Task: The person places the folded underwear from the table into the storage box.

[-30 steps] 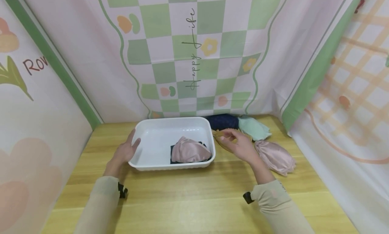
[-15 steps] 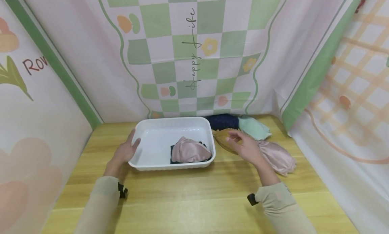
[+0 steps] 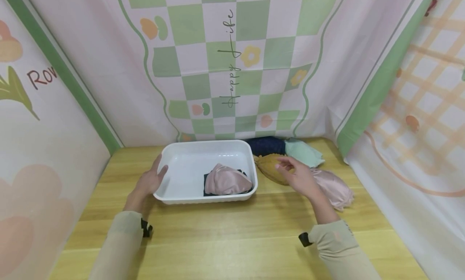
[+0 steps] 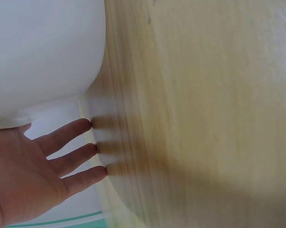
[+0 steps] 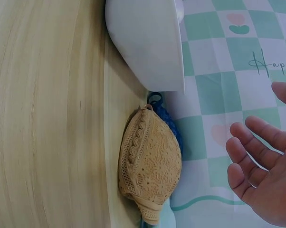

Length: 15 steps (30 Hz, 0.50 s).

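Note:
A white plastic tray (image 3: 203, 150) sits on the wooden table. Inside it at the right, a pink satin bra (image 3: 225, 181) lies folded over a piece of black fabric (image 3: 208, 191). My left hand (image 3: 149, 181) is at the tray's left rim, thumb reaching over the edge; the left wrist view shows its other visible fingers straight, outside the tray wall. My right hand (image 3: 298, 178) hovers above a mustard lace bra (image 3: 269, 167), fingers loosely bent and holding nothing. In the right wrist view, that lace bra (image 5: 152, 156) lies folded, apart from the hand (image 5: 271, 171).
Behind the mustard bra lie a navy folded garment (image 3: 267, 145) and a mint green one (image 3: 303, 152). A second pink satin garment (image 3: 334, 189) is at the right, partly covered by my right hand and wrist. Patterned curtains (image 3: 232, 90) hang along the table's back and sides.
My right hand has drawn back to the right from beside the tray, uncovering more of the mustard bra. The left hand and the tray have stayed put.

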### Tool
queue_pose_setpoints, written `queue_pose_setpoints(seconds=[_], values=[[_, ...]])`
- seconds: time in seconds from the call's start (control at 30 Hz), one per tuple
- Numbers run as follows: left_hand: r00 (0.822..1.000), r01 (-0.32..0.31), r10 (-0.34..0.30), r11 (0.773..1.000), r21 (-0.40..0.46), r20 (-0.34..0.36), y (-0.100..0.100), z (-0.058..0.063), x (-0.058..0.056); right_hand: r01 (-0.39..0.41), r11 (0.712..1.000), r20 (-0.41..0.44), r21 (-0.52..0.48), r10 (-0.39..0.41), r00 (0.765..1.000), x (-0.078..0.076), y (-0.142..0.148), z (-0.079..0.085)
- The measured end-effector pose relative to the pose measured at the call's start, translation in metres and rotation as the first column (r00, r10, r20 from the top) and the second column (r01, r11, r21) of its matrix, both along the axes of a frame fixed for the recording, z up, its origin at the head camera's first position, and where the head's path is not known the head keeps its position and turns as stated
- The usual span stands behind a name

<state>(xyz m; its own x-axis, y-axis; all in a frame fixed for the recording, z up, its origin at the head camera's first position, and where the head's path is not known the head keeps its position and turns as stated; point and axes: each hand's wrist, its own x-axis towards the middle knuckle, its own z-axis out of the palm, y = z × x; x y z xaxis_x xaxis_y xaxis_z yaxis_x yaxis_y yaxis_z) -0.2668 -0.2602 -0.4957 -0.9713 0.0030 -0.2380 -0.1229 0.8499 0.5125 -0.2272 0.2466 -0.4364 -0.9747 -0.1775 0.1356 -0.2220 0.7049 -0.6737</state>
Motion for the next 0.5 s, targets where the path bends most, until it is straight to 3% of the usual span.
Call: queue_pose_setpoints(seconds=[0.5], values=[[1.000, 0.010, -0.010, 1.000, -0.001, -0.015, 0.000, 0.000, 0.001, 0.013, 1.000, 0.004, -0.011, -0.013, 1.000, -0.001, 0.013, -0.004]])
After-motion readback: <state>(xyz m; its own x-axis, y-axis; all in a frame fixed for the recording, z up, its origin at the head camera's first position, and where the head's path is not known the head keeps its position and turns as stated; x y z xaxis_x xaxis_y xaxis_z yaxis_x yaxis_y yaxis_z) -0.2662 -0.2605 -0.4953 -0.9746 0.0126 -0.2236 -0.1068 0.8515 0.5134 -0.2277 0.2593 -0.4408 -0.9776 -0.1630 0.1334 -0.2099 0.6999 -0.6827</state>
